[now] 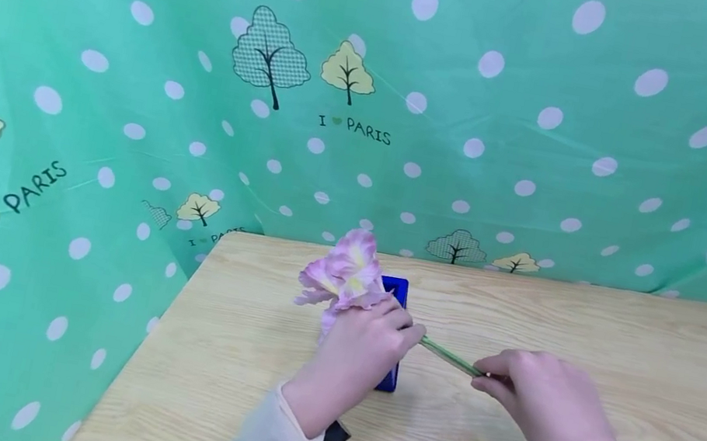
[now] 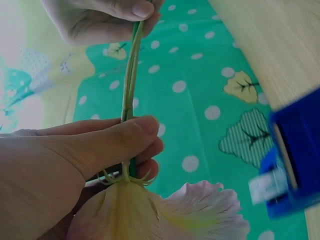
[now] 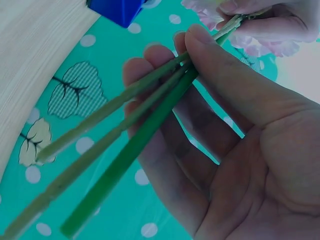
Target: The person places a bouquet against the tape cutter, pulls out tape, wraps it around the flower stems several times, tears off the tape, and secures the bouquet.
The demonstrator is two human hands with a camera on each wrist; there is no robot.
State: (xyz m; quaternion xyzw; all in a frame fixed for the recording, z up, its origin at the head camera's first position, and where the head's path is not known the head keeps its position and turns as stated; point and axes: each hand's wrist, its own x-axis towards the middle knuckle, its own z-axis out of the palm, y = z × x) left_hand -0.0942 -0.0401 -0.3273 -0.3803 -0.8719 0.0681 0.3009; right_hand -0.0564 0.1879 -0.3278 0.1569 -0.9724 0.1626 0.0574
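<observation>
Pink-and-white ruffled flowers with yellowish throats are held up over the table. My left hand pinches their stems just below the petals, thumb on top in the left wrist view. Farther down the stems, my right hand grips them between thumb and fingers. In the right wrist view three stem ends fan out past the fingers: two olive-brown stems and one bright green stem. A blue box-like object stands on the table behind the left hand, which partly hides it.
The light wood table reaches back to a green cloth with white dots and printed trees. In the left wrist view a small white piece sticks out from the blue object.
</observation>
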